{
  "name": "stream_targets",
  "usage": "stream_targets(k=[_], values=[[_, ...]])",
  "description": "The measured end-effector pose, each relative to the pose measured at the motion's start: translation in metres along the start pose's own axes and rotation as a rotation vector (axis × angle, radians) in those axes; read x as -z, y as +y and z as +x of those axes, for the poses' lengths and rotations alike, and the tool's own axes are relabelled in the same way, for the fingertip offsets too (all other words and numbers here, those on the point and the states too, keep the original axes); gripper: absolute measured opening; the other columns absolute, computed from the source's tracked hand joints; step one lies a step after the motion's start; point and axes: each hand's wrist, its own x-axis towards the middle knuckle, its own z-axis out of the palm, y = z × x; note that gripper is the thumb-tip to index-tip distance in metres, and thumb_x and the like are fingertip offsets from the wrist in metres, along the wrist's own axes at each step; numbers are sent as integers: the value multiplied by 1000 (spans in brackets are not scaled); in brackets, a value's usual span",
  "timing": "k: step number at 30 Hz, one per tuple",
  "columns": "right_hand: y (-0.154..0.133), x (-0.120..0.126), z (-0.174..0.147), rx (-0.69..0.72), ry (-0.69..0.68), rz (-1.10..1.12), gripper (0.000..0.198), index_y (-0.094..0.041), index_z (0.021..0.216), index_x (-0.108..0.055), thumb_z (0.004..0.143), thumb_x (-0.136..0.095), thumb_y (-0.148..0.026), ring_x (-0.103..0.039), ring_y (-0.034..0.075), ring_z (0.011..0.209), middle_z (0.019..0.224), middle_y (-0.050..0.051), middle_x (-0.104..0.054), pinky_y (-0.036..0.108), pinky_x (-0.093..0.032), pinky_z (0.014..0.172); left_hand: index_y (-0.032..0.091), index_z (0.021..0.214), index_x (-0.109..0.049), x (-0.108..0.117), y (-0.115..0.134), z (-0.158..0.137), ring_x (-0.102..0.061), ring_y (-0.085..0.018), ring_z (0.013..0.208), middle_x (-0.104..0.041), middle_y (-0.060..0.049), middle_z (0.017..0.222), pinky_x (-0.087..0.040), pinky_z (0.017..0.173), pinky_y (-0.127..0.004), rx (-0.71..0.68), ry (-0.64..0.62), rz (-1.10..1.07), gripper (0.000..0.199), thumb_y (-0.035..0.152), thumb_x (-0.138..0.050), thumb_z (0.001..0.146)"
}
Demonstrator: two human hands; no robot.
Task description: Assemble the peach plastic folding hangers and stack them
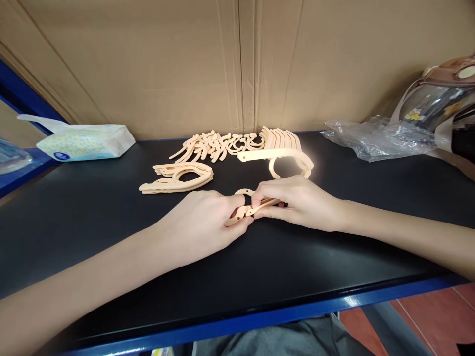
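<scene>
Between my hands is a beige plastic folding hanger (243, 211), low over the black tabletop (222, 282). My left hand (200, 217) pinches its left part near the joint. My right hand (302, 202) grips a slim arm of it on the other side, fingers closed and touching the joint area. A curved hook piece shows just behind the fingertips; much of the hanger is hidden by my hands. Beyond my left hand lies a small stack of folded hangers (174, 187). Past my right hand, loose curved arms (278, 154) lie by a row of similar ones.
A heap of small hanger parts (208, 144) sits at the back middle. Back left is a tissue pack (89, 141). Crumpled clear plastic (382, 138) and a transparent bag (430, 104) occupy the back right. Cardboard (178, 64) stands behind; a blue edge (267, 321) runs along the front.
</scene>
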Motion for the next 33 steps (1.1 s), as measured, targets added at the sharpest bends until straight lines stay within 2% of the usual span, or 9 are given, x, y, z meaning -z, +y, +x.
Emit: stream_targets(k=[3,6,9,11,15,19,23,28,33], values=[[0,0,0,2,-7,9,5,-16,89,-61,90,-61,-21,-59,10,68,81,-1,-67,21,-40,64,21,78,-57,3,-2,1,-40,-10,47,-46,6,55,-22,45,-22,42,-89,-217,20,36,-51,91],[1,1,-1,21,-18,-15,7,-16,87,-61,91,-58,-21,-58,10,67,81,0,-66,22,-40,61,19,67,-43,5,-9,0,-31,-8,48,-35,6,56,-22,43,-20,78,-191,-516,34,42,-49,91],[4,4,-3,6,-21,20,7,-16,85,-60,90,-59,-20,-60,11,68,80,0,-66,22,-42,62,20,64,-34,7,-17,1,-25,-8,50,-28,6,58,-21,42,-20,95,-155,-706,40,47,-47,90],[5,5,-3,-22,-15,79,8,-16,84,-60,89,-61,-22,-62,11,69,80,0,-68,22,-43,64,20,64,-35,8,-19,2,-25,-8,50,-29,7,57,-20,42,-19,120,-55,-685,40,47,-52,87],[5,4,-3,-21,7,123,8,-16,84,-61,89,-62,-23,-63,11,69,79,0,-69,22,-44,65,20,73,-52,4,-16,7,-29,-7,48,-35,8,55,-21,43,-19,159,79,-524,33,49,-65,76],[3,2,-2,-2,16,85,8,-18,87,-61,91,-60,-25,-63,10,70,80,-2,-69,21,-43,65,18,67,-55,-6,-10,9,-34,-8,49,-40,6,53,-21,44,-21,139,56,-430,36,51,-59,80],[4,2,-3,-26,10,15,12,-18,94,-60,91,-59,-30,-62,9,68,82,-2,-69,20,-41,61,17,67,-54,-9,-11,8,-31,-8,49,-37,6,55,-20,44,-22,158,22,-567,33,46,-54,83],[13,8,-6,-7,-14,-270,22,-18,93,-61,93,-55,-39,-58,10,59,74,-2,-68,23,-36,57,17,71,-57,-3,-20,9,-32,-8,51,-36,6,56,-23,45,-21,161,24,-674,34,48,-56,84],[20,11,-7,-31,-102,-375,30,-20,90,-63,99,-42,-39,-57,13,60,73,-2,-68,24,-31,53,18,78,-60,-4,-30,11,-35,-9,52,-41,6,58,-23,47,-22,142,78,-569,32,49,-54,87]])
